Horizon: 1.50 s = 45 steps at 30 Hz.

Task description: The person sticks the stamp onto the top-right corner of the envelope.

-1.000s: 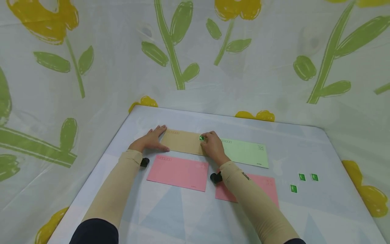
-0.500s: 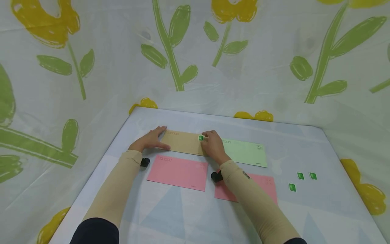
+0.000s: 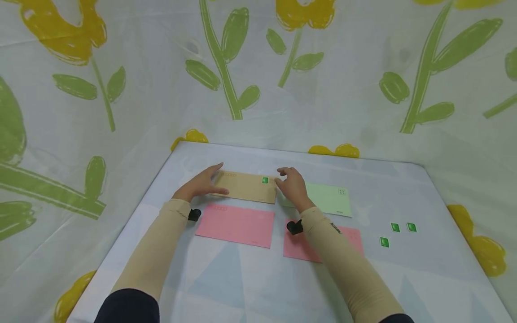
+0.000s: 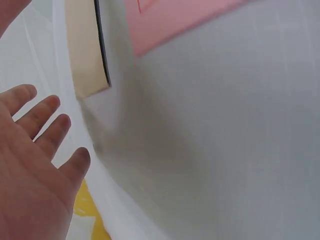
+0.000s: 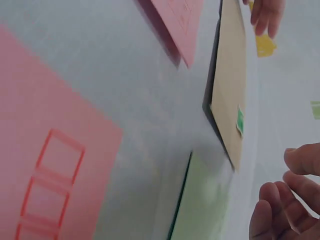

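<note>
A tan envelope (image 3: pixel 246 188) lies at the back of the table, a green stamp (image 3: pixel 265 180) on its upper right corner. My left hand (image 3: pixel 202 183) spreads its fingers around the envelope's left end, with the thumb over the lower left edge in the head view. Just right of the same envelope is my right hand (image 3: pixel 294 186), its fingers loosely bent and holding nothing. Partly under that hand in view lies a light green envelope (image 3: pixel 329 198). In the right wrist view the stamp (image 5: pixel 240 121) shows near the tan envelope's end.
Two pink envelopes lie nearer: one pink envelope (image 3: pixel 236 225) at left, another pink envelope (image 3: pixel 299 249) partly hidden by the right forearm. Three loose green stamps, including one stamp (image 3: pixel 384 242), rest on the table's right. A flower-printed cloth (image 3: pixel 343 98) hangs behind.
The right hand has left the stamp on the tan envelope and moved slightly right, its fingers loosening. The left hand has shifted a little, its fingers lifting at the envelope's left end.
</note>
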Each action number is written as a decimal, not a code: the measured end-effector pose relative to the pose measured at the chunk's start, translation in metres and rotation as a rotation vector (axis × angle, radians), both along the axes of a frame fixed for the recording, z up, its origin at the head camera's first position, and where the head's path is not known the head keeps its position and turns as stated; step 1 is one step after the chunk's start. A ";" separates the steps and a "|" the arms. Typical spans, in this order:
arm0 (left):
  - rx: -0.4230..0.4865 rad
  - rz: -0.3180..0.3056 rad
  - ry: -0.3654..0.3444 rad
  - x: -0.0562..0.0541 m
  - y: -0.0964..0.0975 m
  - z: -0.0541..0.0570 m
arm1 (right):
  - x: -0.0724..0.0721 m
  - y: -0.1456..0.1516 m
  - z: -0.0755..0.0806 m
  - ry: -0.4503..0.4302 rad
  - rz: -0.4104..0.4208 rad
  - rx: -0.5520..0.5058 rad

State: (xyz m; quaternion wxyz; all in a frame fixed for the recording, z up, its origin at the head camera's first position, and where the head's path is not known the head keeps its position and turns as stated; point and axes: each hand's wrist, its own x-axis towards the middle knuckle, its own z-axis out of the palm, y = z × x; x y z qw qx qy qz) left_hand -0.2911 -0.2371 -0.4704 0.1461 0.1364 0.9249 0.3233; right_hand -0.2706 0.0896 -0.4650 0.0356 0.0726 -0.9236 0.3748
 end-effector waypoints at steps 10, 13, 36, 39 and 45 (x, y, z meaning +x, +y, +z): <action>0.018 -0.083 0.062 -0.007 0.030 0.006 | -0.001 0.039 0.004 0.000 -0.067 0.011; 0.018 -0.085 0.065 -0.008 0.038 0.006 | 0.000 0.051 0.004 0.015 -0.073 0.013; -0.003 -0.136 0.068 0.002 0.097 0.006 | 0.024 0.114 0.000 0.004 -0.136 0.059; -0.015 -0.161 0.078 0.004 0.104 0.008 | 0.027 0.122 -0.001 0.013 -0.142 0.051; -0.015 -0.188 0.086 0.006 0.118 0.008 | 0.036 0.135 0.000 0.005 -0.152 0.024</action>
